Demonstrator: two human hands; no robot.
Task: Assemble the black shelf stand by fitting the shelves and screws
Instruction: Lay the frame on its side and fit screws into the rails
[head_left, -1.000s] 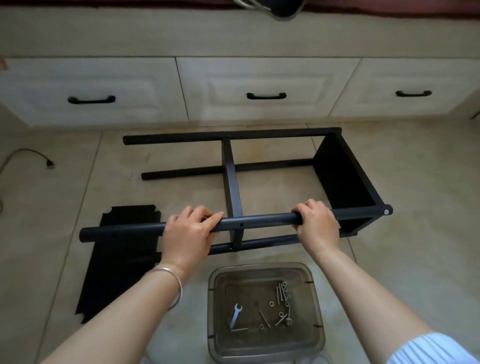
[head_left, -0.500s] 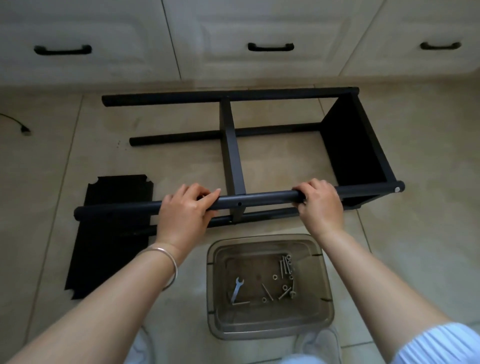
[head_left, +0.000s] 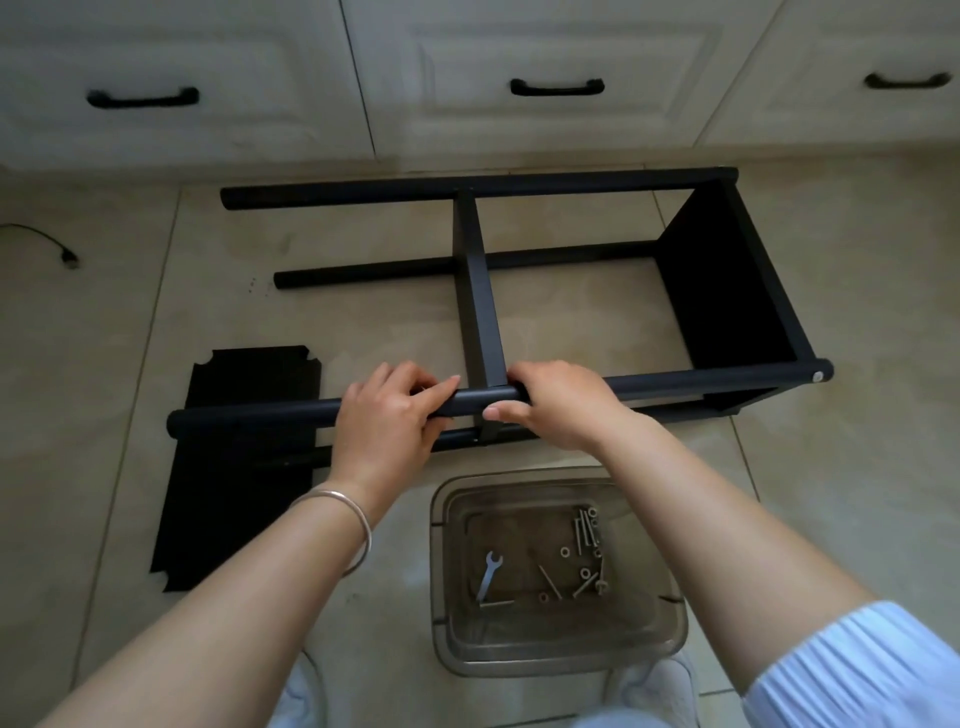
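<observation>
The black shelf stand (head_left: 727, 291) lies on its side on the tiled floor, with one shelf panel fitted at its right end and a middle shelf (head_left: 480, 291) standing edge-on between the poles. My left hand (head_left: 389, 421) and my right hand (head_left: 558, 402) both grip the near upper pole (head_left: 260, 415), one on each side of where the middle shelf meets it. A loose black shelf panel (head_left: 234, 467) lies flat on the floor under the pole's left part. A clear plastic box (head_left: 670, 623) near my feet holds several screws (head_left: 587, 530), washers and a small wrench (head_left: 489, 574).
White cabinet drawers (head_left: 561, 88) with black handles run along the far side, close behind the stand. A black cable end (head_left: 67, 257) lies on the floor at the far left. Bare tiles (head_left: 857, 467) stretch to the right of the stand.
My right hand has slid left along the near pole to the middle shelf joint. My left hand stays gripping the pole. The view has tilted down toward the floor.
</observation>
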